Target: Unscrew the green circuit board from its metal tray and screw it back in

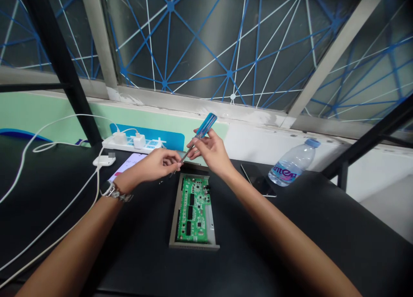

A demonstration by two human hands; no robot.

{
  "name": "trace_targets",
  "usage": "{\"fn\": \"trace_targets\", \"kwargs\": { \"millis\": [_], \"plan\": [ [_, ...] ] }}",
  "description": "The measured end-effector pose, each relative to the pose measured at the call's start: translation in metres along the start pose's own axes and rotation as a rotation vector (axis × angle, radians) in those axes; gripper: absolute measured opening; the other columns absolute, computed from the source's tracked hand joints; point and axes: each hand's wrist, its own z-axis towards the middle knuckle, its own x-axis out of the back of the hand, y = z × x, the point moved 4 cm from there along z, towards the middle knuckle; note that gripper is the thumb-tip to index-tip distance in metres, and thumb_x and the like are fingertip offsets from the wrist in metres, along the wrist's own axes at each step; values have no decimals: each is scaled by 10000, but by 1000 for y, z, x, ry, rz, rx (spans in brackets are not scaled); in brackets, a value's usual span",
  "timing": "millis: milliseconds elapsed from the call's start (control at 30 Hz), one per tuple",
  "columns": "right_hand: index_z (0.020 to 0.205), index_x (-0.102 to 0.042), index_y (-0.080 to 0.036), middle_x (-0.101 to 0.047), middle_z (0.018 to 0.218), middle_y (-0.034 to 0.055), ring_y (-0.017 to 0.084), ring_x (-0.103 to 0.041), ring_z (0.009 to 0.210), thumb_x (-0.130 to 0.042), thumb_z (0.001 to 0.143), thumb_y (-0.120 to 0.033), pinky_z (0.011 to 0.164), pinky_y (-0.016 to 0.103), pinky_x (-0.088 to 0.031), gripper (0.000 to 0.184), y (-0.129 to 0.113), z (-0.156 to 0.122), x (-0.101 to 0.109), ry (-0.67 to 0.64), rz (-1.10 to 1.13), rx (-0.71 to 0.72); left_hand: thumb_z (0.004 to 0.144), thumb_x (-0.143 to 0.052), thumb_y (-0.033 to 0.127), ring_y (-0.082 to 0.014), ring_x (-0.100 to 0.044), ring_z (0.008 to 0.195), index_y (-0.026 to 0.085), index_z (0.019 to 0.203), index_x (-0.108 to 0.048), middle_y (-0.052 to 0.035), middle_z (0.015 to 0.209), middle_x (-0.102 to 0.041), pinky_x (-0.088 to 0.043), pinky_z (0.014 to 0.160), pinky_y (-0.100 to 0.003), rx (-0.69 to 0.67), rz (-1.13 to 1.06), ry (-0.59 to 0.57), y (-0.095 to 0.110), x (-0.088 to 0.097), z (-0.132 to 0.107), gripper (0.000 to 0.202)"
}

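we are noting tiny bits (pixel 160 182), perhaps screws, lying just below the fingers of our left hand (pixel 157 164); a brushing palm could be scattering them. those fingers are closing in a pinch about the shaft of the screwdriver (pixel 204 127). the green circuit board (pixel 193 211) is sitting below both sets of fingers; a slipping tip could be scratching it. our right hand (pixel 211 153) is curling loosely, half closed, below the handle; light grip could be causing a drop.

The right grip (pixel 211 151) holds a screwdriver (pixel 205 125); the left grip (pixel 160 163) pinches its shaft (pixel 187 154).
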Motion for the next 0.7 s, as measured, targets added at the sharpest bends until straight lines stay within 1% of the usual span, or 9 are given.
{"fn": "trace_targets", "kwargs": {
  "millis": [100,233,533,700],
  "plan": [
    [1068,-446,-230,-642,796,-19,138,-670,584,-709,794,-381,559,293,-568,409,12,-2,-5,-22,11,-29,831,-613,363,-167,-648,661,138,881,-664,-60,752,-708,-492,613,-270,58,49,-50,-12,6,-2,237],
    [1058,-448,-231,-640,796,-17,140,-674,603,-695,812,-378,580,296,-573,379,20,-4,-8,-31,20,-33,816,-622,388,-165,-636,646,126,879,-683,-65,732,-703,-478,596,-259,92,72,-73,-21,8,-3,276],
    [1028,-444,-230,-648,794,-15,139,-675,598,-683,824,-371,570,293,-574,345,25,-4,-9,-30,26,-35,804,-622,381,-165,-630,643,123,873,-684,-65,727,-694,-475,601,-262,113,74,-89,-22,7,-3,274],
    [1010,-447,-220,-644,753,-23,131,-665,563,-668,834,-388,554,285,-570,329,16,-1,-1,8,49,-22,816,-614,388,-167,-625,660,139,900,-670,-55,738,-686,-485,620,-278,84,63,-38,-18,5,-2,269]
  ]
}}
